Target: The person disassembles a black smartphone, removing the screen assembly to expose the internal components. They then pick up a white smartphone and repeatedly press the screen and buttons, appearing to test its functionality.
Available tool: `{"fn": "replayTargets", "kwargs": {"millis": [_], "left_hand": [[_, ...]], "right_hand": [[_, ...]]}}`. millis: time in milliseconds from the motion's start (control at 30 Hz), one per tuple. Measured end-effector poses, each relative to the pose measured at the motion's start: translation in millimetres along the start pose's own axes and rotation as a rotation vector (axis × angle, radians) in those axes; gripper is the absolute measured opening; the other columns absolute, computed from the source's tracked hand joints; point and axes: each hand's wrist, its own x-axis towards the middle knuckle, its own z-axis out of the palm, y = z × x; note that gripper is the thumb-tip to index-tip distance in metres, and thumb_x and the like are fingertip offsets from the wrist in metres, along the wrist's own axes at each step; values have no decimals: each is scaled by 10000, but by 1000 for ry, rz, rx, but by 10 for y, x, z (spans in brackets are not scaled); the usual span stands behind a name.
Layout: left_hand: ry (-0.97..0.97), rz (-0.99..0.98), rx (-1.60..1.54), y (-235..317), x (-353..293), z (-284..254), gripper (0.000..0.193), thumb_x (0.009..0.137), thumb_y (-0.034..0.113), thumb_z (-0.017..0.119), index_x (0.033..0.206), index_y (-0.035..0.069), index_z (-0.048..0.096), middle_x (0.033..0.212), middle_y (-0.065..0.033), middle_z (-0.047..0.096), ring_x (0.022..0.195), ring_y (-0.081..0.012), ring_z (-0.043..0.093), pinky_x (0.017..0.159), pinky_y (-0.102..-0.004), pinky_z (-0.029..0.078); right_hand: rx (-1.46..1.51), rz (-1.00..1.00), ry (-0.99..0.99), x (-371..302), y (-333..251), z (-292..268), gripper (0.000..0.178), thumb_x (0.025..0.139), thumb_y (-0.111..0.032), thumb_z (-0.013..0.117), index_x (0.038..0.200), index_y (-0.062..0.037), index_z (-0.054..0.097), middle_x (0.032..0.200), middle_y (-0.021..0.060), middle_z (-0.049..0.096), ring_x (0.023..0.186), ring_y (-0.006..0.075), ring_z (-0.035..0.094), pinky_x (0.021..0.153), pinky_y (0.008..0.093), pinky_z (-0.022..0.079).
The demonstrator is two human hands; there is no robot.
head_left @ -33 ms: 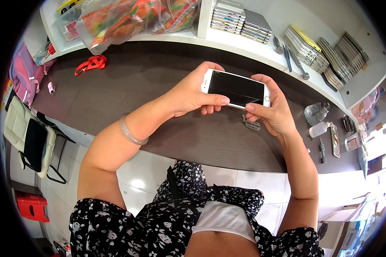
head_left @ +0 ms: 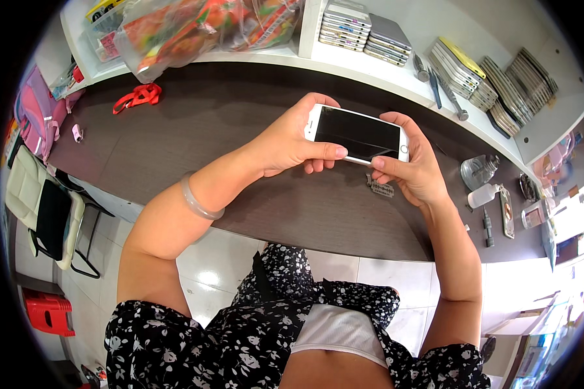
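Note:
A white smartphone (head_left: 359, 133) with a dark screen is held sideways above the brown desk, its home button end to the right. My left hand (head_left: 305, 139) grips its left end, thumb along the lower edge and fingers behind. The right end is held by my right hand (head_left: 414, 159), with the thumb at the lower edge and a finger at the top corner. On the desk just below the phone lies a small metal blade-like piece (head_left: 382, 188), partly beside my right fingers. A pale bangle (head_left: 200, 198) circles my left forearm.
On the white shelf (head_left: 276, 60) are stacks of phones (head_left: 344, 27), hand tools (head_left: 449, 96) and plastic bags (head_left: 175, 35). A red strap (head_left: 138, 97) lies on the desk's left. Bottles (head_left: 480, 171), another phone (head_left: 507, 212) and a screwdriver-like tool (head_left: 488, 228) occupy the right.

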Motion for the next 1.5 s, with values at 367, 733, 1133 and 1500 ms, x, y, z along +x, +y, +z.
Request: {"fn": "replayTargets", "kwargs": {"millis": [367,733,1133,1500], "left_hand": [[113,-12,-103,5,27,-33,575,835,109,754,1299,93,416,753,-44,608,524,-54,514,446,-178,362],[111,-6,-149,9,34,-90,579,836,105,753,1305,94,412,749,-40,607,533,-42,525,435,-163,370],[97,56,-75,16,20,-95,586,820,86,757,1288,108,406,722,-56,612,490,-51,503,417,-175,346],[42,-11,-128,8,18,-56,583,835,125,755,1305,91,412,720,-55,617,490,-42,498,424,-177,338]], "right_hand": [[286,19,-4,70,-25,-173,503,946,-77,528,1399,21,334,963,170,664,743,250,717,625,283,627],[309,-37,-97,104,-5,-282,571,890,48,548,1411,74,316,1010,221,673,829,273,717,722,280,629],[143,-85,-75,72,-41,-215,700,850,59,626,1452,52,269,954,210,686,831,268,717,735,271,619],[294,-35,-97,99,-8,-207,484,998,-165,455,1414,56,347,957,197,685,732,253,719,615,259,625]]}}
